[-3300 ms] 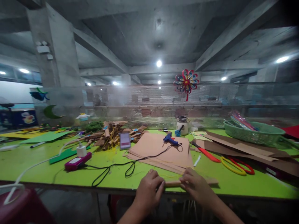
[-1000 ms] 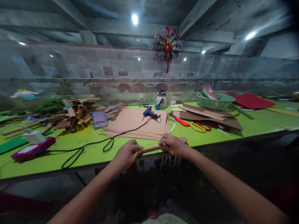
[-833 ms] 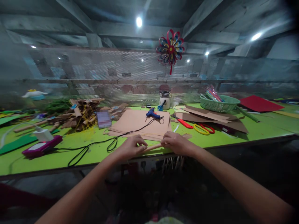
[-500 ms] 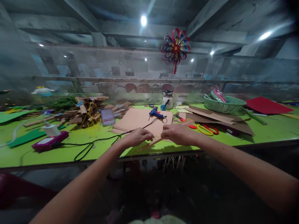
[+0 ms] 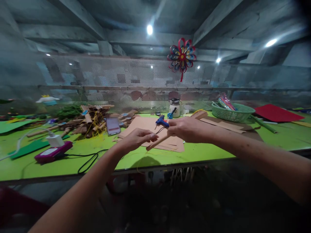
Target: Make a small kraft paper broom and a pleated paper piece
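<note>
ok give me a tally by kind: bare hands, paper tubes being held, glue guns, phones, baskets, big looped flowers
Bare left hand and bare right hand: 2
Held brown paper tube: 1
Blue glue gun: 1
Phone with a lit screen: 1
Green plastic basket: 1
Red-edged, multicoloured looped flower: 1
Total: 7

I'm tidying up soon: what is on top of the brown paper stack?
On the brown paper stack lie a blue glue gun and part of its black cord. The right hand, holding a paper tube, and left hand hide parts; anything there cannot be seen.
</note>
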### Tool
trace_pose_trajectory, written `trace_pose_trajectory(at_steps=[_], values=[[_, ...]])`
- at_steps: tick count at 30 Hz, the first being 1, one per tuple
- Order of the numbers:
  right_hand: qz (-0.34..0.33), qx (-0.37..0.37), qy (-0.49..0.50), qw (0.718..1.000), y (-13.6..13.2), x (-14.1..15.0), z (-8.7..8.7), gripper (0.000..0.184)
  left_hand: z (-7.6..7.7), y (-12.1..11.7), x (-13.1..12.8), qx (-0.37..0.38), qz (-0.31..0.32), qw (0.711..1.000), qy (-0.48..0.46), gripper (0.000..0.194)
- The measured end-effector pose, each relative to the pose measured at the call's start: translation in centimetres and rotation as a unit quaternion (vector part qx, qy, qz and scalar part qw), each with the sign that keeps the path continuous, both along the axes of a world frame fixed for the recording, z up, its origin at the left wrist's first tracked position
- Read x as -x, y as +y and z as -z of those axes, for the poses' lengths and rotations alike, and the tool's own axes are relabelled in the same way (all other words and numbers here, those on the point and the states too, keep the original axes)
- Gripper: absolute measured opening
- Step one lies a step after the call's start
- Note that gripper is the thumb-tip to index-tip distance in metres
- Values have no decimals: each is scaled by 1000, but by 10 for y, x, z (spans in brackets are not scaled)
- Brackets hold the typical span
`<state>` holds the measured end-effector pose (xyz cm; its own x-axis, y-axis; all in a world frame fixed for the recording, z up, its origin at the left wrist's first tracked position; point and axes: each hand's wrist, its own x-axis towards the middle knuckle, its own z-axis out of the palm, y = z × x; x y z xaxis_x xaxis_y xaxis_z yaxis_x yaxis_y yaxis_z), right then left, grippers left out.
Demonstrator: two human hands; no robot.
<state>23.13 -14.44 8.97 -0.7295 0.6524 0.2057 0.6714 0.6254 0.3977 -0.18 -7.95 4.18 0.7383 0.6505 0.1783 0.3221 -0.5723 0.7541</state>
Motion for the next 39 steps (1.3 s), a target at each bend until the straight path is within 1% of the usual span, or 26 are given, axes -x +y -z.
trace_pose_trajectory(at_steps=[2,4,6,8,10,12,15,17,18,19,20,21,23,24,26,27,28,30,33,36,39], values=[[-4,12,-14,1000,-5,3,-6,18,-9,-5,-1,-3,19,1000,16,38],[-7,21,-30,999,-9,7,-12,23,-14,-7,-3,-24,36,998,38,37],[-18,20,-41,999,-11,10,-18,28,-18,-8,-6,-47,49,996,61,35],[-42,8,-46,998,-11,13,-21,28,-19,-7,-10,-49,66,994,72,34],[-61,-20,-47,997,-8,15,-22,24,-18,-5,-12,-13,83,994,63,34],[-73,-60,-46,994,-4,16,-21,21,-15,-1,-14,49,96,994,33,33],[-90,-130,-6,987,1,16,-17,23,-4,5,-13,135,87,987,-25,29],[-97,-168,69,978,3,14,-10,27,8,7,-10,180,61,979,-78,27],[-96,-181,127,971,3,13,-4,28,15,7,-8,212,48,970,-114,27],[-92,-184,193,959,3,12,3,29,22,7,-6,252,32,953,-167,28],[-84,-176,270,943,3,11,13,28,30,6,-4,292,22,931,-219,28],[-77,-162,353,918,3,11,24,26,37,4,-2,327,17,909,-258,28],[-64,-97,492,863,3,12,50,18,49,-2,0,372,9,872,-318,29],[-49,-50,547,834,4,14,63,14,53,-5,0,386,2,858,-339,30],[-14,69,609,790,4,20,86,15,59,-10,0,399,-13,839,-370,29],[-4,115,622,774,3,23,94,17,61,-12,0,401,-21,833,-381,28],[5,154,627,764,2,28,100,19,62,-13,0,401,-28,829,-389,28],[12,206,624,754,-3,37,104,22,64,-13,1,395,-35,827,-400,27],[10,249,609,753,-9,49,100,25,67,-10,1,373,-48,834,-403,29],[15,271,600,752,-13,57,98,26,67,-8,-2,329,-77,858,-387,31],[35,279,606,744,-12,62,102,25,65,-12,-7,241,-121,893,-360,32]])
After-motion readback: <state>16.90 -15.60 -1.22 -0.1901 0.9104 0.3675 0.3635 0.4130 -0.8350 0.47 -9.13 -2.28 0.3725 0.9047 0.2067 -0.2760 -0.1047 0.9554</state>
